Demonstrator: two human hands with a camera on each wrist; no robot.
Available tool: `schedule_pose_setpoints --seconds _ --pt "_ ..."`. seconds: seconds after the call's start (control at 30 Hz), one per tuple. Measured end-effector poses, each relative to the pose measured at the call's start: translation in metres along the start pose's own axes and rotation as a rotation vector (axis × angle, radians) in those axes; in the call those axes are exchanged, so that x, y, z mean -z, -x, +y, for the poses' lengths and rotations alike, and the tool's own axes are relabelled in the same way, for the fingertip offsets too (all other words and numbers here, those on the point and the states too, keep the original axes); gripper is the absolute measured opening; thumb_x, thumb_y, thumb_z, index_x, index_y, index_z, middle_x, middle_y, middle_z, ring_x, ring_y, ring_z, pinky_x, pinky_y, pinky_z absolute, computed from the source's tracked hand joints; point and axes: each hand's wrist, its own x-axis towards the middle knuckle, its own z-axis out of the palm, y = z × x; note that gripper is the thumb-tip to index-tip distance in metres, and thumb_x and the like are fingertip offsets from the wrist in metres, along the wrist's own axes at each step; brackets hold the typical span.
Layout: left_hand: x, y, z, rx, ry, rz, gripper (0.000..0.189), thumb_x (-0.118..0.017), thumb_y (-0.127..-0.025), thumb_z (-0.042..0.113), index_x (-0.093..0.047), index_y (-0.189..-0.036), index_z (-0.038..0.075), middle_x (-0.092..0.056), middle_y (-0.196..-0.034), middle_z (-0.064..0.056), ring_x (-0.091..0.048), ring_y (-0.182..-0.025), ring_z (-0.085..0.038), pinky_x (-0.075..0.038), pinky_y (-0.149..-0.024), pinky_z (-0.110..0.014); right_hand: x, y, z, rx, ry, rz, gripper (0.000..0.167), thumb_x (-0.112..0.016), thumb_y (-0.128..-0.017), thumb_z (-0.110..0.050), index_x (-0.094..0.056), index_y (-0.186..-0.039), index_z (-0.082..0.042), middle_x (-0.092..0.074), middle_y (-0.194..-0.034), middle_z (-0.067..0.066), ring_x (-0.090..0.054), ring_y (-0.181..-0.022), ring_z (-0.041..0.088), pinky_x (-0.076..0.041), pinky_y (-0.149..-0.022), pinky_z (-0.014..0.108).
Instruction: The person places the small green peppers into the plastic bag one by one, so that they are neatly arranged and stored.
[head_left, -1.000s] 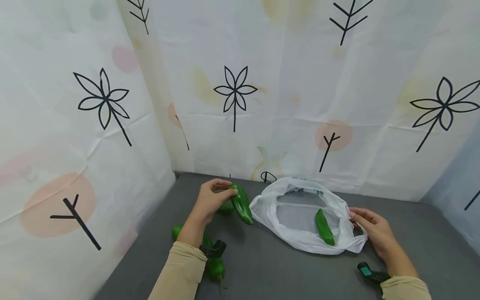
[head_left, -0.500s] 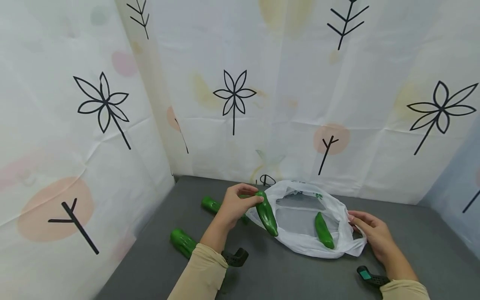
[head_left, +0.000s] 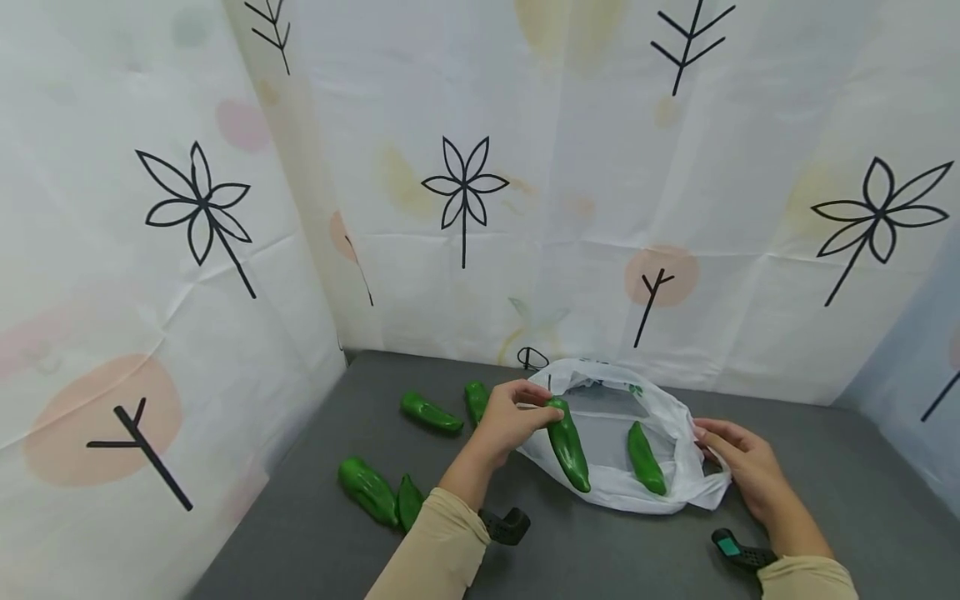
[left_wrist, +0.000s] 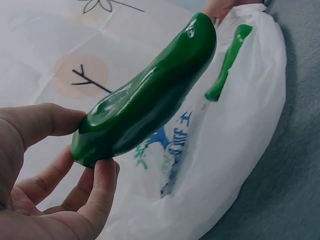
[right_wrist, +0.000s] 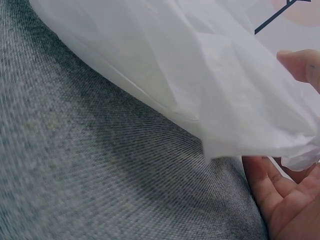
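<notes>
My left hand point(head_left: 513, 421) pinches a glossy green pepper point(head_left: 568, 446) by its stem end, thumb on one side and fingertips on the other. The pepper's tip points down and overlaps the left part of a white plastic bag point(head_left: 600, 493) in the head view. The bag lies with its mouth spread wide, and a second green pepper point(head_left: 647, 460) rests inside it. At the bag's right edge, my right hand point(head_left: 742, 462) grips the gathered plastic between thumb and fingers. Blue and green print shows on the bag point(left_wrist: 250, 135) in the left wrist view.
Several more green peppers lie on the grey table at left: one at the back point(head_left: 431, 412), one partly behind my left hand point(head_left: 476, 400), and a thick one point(head_left: 367, 492) beside a smaller one point(head_left: 408, 502). Patterned white cloth point(head_left: 570, 208) walls the back and left side.
My left hand has carried the pepper rightward, from left of the bag to over its left part. Peppers behind my left arm have come into view. My right hand keeps its place at the bag.
</notes>
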Motion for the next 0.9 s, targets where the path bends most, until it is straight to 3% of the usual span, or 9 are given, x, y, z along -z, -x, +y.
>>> schedule_pose_setpoints --seconds 0.1,0.37,0.6,0.9 --pt "-0.006 -0.001 -0.001 0.004 -0.008 -0.011 0.025 -0.084 -0.090 0.014 -0.075 -0.112 0.008 -0.069 -0.116 -0.010 -0.073 -0.096 -0.017 -0.062 -0.095 -0.050 -0.001 -0.001 -0.002 -0.003 0.008 -0.002 0.061 -0.068 -0.106 -0.041 -0.058 -0.144 0.005 -0.062 -0.102 -0.035 -0.062 -0.096 -0.011 -0.056 -0.082 0.014" --pt "-0.018 -0.006 -0.001 0.024 -0.076 -0.045 0.022 -0.085 -0.090 0.021 -0.076 -0.109 0.015 -0.071 -0.115 -0.002 -0.068 -0.099 -0.013 -0.056 -0.082 -0.035 -0.002 -0.004 -0.002 -0.012 -0.007 -0.001 0.056 -0.069 -0.105 -0.041 -0.063 -0.141 0.001 -0.063 -0.100 -0.035 -0.063 -0.095 -0.010 -0.057 -0.082 0.015" --pt "-0.035 -0.015 -0.008 0.023 -0.044 -0.072 0.020 -0.085 -0.090 0.019 -0.078 -0.109 0.015 -0.072 -0.113 -0.001 -0.069 -0.097 -0.014 -0.058 -0.083 -0.035 0.000 -0.004 0.001 0.012 -0.022 0.005 0.046 -0.068 -0.106 -0.036 -0.067 -0.137 -0.002 -0.063 -0.101 -0.036 -0.061 -0.096 -0.012 -0.057 -0.081 0.013" --pt "-0.050 -0.024 -0.022 0.061 -0.005 -0.043 0.019 -0.085 -0.090 0.015 -0.079 -0.107 0.015 -0.072 -0.110 -0.001 -0.067 -0.095 -0.014 -0.059 -0.086 -0.036 -0.001 -0.003 0.003 0.008 -0.030 0.004 0.044 -0.069 -0.105 -0.037 -0.069 -0.135 -0.004 -0.064 -0.101 -0.036 -0.062 -0.096 -0.012 -0.057 -0.081 0.013"
